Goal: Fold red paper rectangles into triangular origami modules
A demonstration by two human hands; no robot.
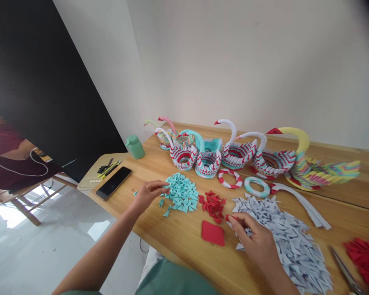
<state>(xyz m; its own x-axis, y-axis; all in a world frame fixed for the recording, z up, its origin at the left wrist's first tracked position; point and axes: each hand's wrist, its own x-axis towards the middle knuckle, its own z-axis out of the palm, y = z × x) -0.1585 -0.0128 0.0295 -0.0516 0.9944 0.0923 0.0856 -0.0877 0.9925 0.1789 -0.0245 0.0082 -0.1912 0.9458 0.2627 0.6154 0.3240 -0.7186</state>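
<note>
My left hand [150, 194] is at the near-left edge of a pile of teal folded paper triangles [183, 192], thumb and fingers pinched together. Whatever is between those fingertips is too small to make out. Over the left side of a heap of pale grey folded paper triangles [290, 233], my right hand [255, 235] pinches a small red folded paper piece [228, 217] between thumb and index finger. Between the hands lie a small pile of red folded pieces [213, 205] and a square stack of red paper [213, 233].
Several folded-paper swans [240, 151] line the back by the wall. Before them lie a red-white ring [230, 171], a teal-white ring [249, 189] and a white swan neck [307, 207]. Scissors [344, 268] are at right, a phone [114, 182] at left. A person [9, 147] sits far left.
</note>
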